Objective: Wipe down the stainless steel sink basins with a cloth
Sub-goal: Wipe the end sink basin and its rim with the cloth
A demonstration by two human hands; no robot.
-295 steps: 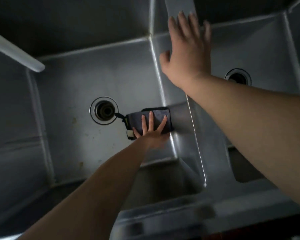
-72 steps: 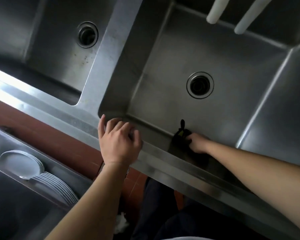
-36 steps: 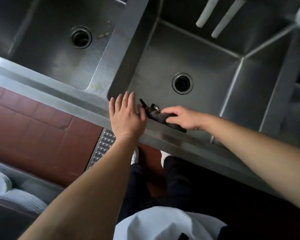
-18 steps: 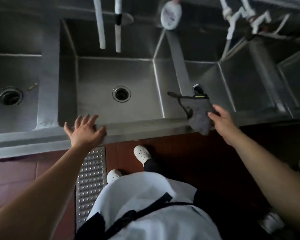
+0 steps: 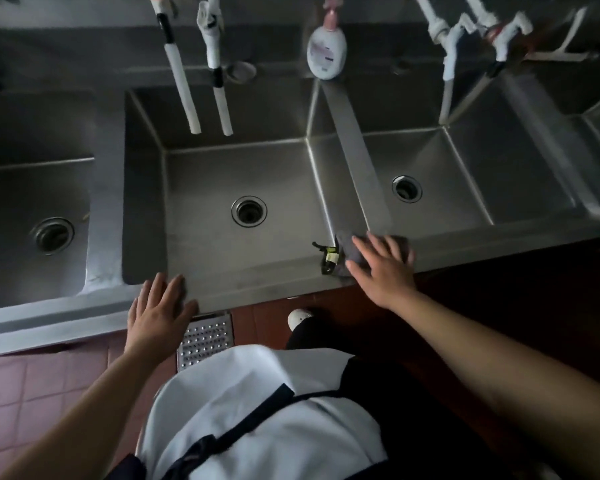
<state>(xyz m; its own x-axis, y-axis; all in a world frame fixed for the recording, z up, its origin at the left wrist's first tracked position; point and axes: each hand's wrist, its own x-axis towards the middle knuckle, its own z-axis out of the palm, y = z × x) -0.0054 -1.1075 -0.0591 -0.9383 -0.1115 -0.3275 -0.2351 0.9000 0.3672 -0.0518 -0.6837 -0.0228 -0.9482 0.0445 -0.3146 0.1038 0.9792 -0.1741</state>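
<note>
While the right hand [image 5: 383,270], fingers spread flat, presses the grey cloth [image 5: 350,252] onto the front rim [image 5: 257,284] at four o'clock, the left hand [image 5: 160,311] rests flat at seven; the basins look dry, seemingly near done.

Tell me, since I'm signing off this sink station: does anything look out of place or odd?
Nothing spilled or damaged shows. One oddity: a pump bottle stands on the back ledge right above the divider between two basins. The right hand presses the grey cloth on the front rim.

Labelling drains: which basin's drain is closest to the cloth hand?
The drain in the basin right of the divider; the right hand presses the cloth just below it.
</note>
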